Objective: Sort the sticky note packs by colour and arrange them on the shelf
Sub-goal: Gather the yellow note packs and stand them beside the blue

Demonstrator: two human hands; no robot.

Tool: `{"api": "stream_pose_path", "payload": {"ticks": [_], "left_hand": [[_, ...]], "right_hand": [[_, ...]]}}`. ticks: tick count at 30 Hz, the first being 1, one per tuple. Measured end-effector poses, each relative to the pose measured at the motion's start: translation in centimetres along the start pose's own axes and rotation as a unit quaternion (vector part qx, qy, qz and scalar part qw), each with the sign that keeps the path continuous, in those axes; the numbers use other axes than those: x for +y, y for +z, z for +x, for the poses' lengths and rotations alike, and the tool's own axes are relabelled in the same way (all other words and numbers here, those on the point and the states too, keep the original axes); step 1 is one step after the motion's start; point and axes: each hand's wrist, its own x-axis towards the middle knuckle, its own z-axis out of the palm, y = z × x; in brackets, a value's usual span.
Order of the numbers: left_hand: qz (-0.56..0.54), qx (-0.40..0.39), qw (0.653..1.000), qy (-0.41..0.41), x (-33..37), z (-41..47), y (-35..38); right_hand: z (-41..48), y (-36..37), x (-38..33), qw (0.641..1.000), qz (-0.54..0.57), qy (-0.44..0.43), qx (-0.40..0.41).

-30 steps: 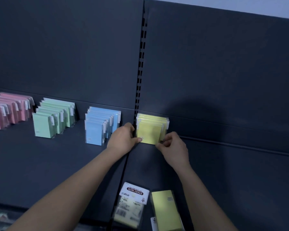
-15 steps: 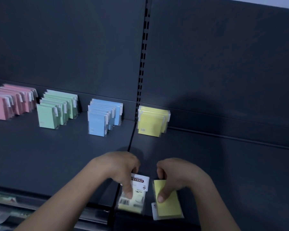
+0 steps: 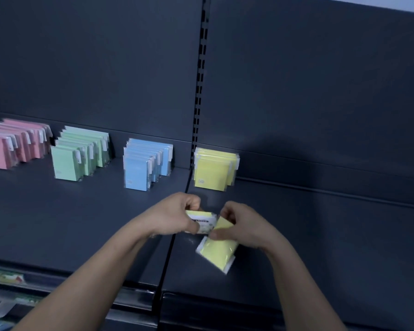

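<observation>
Shelf [image 3: 58, 223] carries 4 colour rows [image 3: 139, 170]; left grip [image 3: 175, 217] clasps labelled yellow pack [image 3: 204, 223], right grip [image 3: 244, 225] plain yellow pack [image 3: 219, 250]

Open shelf [image 3: 320, 235] room right of yellow stack [image 3: 209, 170]; blue stack [image 3: 139, 172] close on left.

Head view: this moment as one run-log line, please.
left hand: grips label-side yellow sticky note pack | right hand: grips plain-side yellow pack | yellow row: upright

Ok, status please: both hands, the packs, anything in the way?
Left hand grips labelled yellow pack. Right hand grips plain yellow pack. Yellow row ahead, nothing between.
</observation>
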Motion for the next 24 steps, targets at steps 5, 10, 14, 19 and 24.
{"api": "stream_pose_path", "payload": {"ticks": [5, 10, 14, 19, 24], "left_hand": [[-0.106, 0.009, 0.994, 0.018, -0.2, 0.3, 0.6], [-0.125, -0.128, 0.983, 0.039, -0.1, 0.1, 0.5], [-0.062, -0.125, 0.99, 0.031, -0.2, 0.4, 0.4], [0.074, -0.005, 0.997, 0.032, 0.3, 0.8, 1.1], [0.078, 0.017, 0.997, -0.022, 0.5, 1.1, 1.1]], "right_hand": [[0.9, 1.3, 0.8, 0.979, 0.127, 0.021, 0.161], [1.1, 2.0, 1.1, 0.945, 0.235, 0.042, 0.222], [0.8, 2.2, 1.0, 0.929, 0.295, 0.042, 0.219], [0.9, 2.3, 0.8, 0.917, 0.33, 0.047, 0.219], [1.2, 2.0, 0.9, 0.897, 0.355, 0.063, 0.257]]}}
